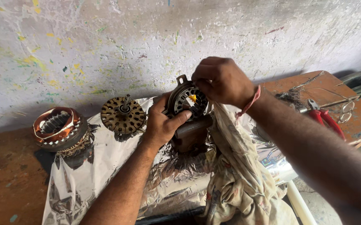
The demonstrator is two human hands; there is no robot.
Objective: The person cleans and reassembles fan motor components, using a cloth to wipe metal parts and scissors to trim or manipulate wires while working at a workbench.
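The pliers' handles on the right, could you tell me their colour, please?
Red, seen in the head view: the pliers lie on the table.

A copper-wound stator (57,128) and slotted rotor disc (123,115) lie left; red pliers (324,119) right.

A rough plaster wall (105,46), grey-white and flecked with yellow and green paint, stood close behind the worn reddish-brown workbench (5,175). Daylight fell softly across it. A crinkled silver foil sheet (84,175) covered the bench's middle.
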